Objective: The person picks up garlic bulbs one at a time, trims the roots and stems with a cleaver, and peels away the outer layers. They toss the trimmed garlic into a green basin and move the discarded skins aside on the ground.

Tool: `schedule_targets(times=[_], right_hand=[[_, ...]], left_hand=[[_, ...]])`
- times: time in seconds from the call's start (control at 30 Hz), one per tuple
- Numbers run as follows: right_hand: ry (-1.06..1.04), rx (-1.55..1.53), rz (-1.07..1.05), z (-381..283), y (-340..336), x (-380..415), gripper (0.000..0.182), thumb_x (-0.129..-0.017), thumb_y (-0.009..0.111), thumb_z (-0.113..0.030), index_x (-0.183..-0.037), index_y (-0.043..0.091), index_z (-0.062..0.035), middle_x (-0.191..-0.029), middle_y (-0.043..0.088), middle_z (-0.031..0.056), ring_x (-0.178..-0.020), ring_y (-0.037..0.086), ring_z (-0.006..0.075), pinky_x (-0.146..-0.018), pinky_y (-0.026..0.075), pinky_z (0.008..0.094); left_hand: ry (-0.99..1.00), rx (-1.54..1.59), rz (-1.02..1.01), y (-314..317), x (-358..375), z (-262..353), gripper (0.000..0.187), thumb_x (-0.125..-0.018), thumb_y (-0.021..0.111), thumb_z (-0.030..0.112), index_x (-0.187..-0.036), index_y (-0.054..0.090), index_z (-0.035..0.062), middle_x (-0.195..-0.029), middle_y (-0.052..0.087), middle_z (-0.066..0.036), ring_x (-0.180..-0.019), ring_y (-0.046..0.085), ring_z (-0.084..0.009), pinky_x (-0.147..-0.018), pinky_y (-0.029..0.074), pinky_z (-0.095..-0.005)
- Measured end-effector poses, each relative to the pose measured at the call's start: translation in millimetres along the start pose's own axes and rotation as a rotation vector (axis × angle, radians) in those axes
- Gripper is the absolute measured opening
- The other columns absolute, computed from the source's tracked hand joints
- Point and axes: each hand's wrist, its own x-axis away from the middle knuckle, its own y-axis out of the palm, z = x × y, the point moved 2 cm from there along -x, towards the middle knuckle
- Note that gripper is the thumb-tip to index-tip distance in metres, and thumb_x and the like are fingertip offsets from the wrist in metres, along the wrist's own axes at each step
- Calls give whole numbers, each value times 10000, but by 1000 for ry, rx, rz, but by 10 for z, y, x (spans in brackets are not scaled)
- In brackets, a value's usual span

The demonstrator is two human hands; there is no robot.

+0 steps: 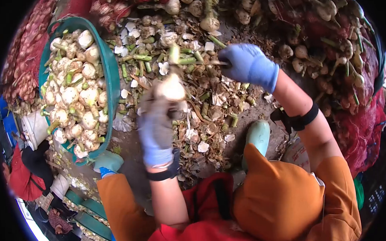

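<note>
My left hand [157, 133], in a soiled blue-grey glove and smeared by motion, is closed around a garlic bulb [172, 88]. A short piece of green stem [173, 53] shows just above the bulb. To the right, my right hand [247, 67] wears a blue glove and grips a small knife [214, 62], its thin blade pointing left toward the stem. Most of the knife's handle is hidden in the fist. Below both hands lies a heap of cut stems and peeled skins [201, 107].
A green tub [109, 81] full of trimmed garlic bulbs stands at left. Untrimmed garlic [301, 52] and red mesh sacks [361, 126] lie at right. A pale green boot [258, 135] is close below my right hand. Another person in red [25, 177] is at far left.
</note>
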Motion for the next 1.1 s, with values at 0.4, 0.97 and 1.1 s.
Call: schedule_targets(times=[0.4,0.97,1.1], right_hand=[[-194,-810,117,-365,154,-240,338,-828,648,-287,-1044,664,-27,-879,673,132,-769,654,209,-724,525,345],[184,-1070,197,370,343,236,296,-880,683,-244,-1094,683,-40,-801,657,-2,-728,586,73,-697,494,253],[202,-1063,200,407,322,338,321,-880,693,-262,-1128,676,-59,-853,680,7,-764,594,72,-725,498,256]], left_hand=[[117,-81,78,-174,-362,-168,276,-941,632,153,-1189,581,43,-1123,640,-86,-1033,639,-253,-866,562,-377],[714,-1966,-260,459,-1814,-2,674,-783,654,138,-1402,469,330,-1440,456,-111,-1301,447,-388,-1100,365,-487],[663,-1796,-423,467,-1876,-118,538,-738,722,175,-1244,614,323,-1308,561,-94,-1210,522,-327,-1017,415,-460]])
